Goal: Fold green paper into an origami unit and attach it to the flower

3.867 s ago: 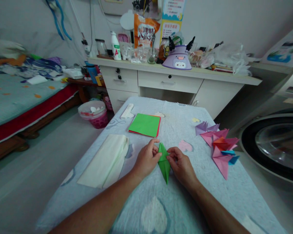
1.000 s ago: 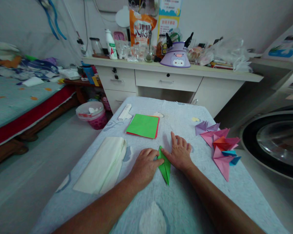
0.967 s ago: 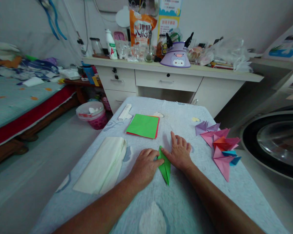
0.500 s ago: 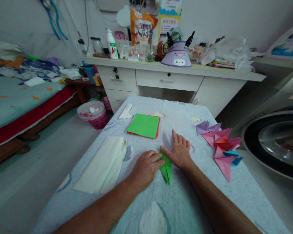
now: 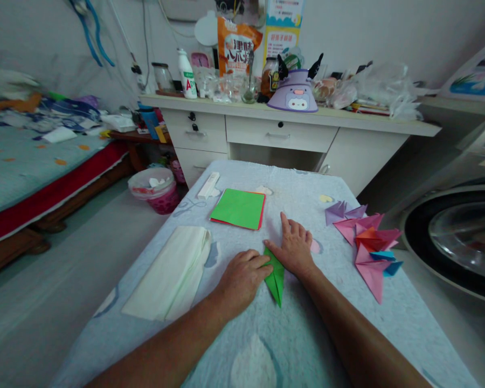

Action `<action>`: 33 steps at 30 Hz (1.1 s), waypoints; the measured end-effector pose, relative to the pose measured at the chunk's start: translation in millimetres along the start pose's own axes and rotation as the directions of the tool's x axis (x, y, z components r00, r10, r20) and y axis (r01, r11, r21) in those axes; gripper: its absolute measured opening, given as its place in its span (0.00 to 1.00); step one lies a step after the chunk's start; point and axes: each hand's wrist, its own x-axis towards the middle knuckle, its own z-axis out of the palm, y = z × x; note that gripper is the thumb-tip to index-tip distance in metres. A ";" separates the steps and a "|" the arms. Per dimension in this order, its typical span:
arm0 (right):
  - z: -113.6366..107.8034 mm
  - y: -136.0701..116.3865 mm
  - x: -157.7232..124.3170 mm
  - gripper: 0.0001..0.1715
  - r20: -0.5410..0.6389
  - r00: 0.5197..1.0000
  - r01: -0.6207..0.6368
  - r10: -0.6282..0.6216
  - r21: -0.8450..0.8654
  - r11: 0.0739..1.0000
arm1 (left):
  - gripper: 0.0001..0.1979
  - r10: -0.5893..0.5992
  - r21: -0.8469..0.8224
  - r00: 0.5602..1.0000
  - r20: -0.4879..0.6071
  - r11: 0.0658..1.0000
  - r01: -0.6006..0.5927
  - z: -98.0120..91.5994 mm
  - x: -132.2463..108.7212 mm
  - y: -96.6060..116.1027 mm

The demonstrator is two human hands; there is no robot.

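A green origami paper, folded to a narrow point toward me, lies on the cloth-covered table between my hands. My left hand presses on its left side, fingers bent and close together, holding it against the cloth. My right hand lies with its fingers spread; its thumb touches the upper end of the folded paper, and the other fingers rest on the cloth. Beyond my hands sits a stack of square paper, green on top with red at the edges. The far tip of the folded piece is partly hidden under my fingers.
Several folded paper figures in purple, pink, orange and blue line the table's right side. To the left lie a folded pale cloth or bag and a small white box. A cluttered cabinet stands behind the table; a washing machine is at right.
My right hand has shifted slightly left and away from me, its thumb at the paper's upper end. My left hand and the folded paper have barely moved.
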 end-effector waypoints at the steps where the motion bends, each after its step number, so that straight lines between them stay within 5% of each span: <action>1: 0.4 -0.3 0.1 0.52 -0.008 1.000 -0.001 0.001 0.002 1.000 | 0.11 0.001 -0.003 1.000 0.001 1.000 -0.001 0.3 -0.2 -0.1; 6: 0.0 3.8 1.8 0.45 -0.064 0.998 -0.005 0.010 0.082 0.997 | 0.11 -0.004 -0.040 1.000 -0.016 0.999 0.003 0.8 -0.4 -0.9; 9: -8.4 10.5 -2.3 0.31 -0.078 0.996 -0.019 0.033 0.177 0.984 | 0.11 -0.006 -0.075 0.999 -0.037 0.997 0.004 0.4 -0.3 -1.2; 13: -25.2 15.6 -21.4 0.11 0.066 0.997 0.037 -0.049 0.167 0.985 | 0.11 -0.039 -0.134 0.998 -0.059 0.990 0.031 -3.3 -0.1 0.3; 16: -32.5 13.5 -38.2 0.12 0.148 0.984 0.082 -0.097 0.103 0.991 | 0.10 -0.076 -0.159 0.996 -0.050 0.985 0.068 -7.2 0.5 2.1; 23: -29.1 0.7 -50.8 0.12 0.115 0.989 0.077 -0.092 0.122 0.989 | 0.09 -0.139 -0.187 0.989 -0.048 0.974 0.128 -8.4 0.7 2.2; 28: -26.4 -1.1 -51.5 0.07 0.029 0.997 0.059 -0.074 0.348 0.936 | 0.08 -0.213 -0.291 0.976 -0.056 0.938 0.188 -8.3 0.8 2.3; 33: -27.5 -6.8 -56.0 0.04 -0.037 0.994 0.103 -0.101 0.617 0.780 | 0.07 -0.339 -0.465 0.940 -0.036 0.838 0.284 -17.0 4.1 7.8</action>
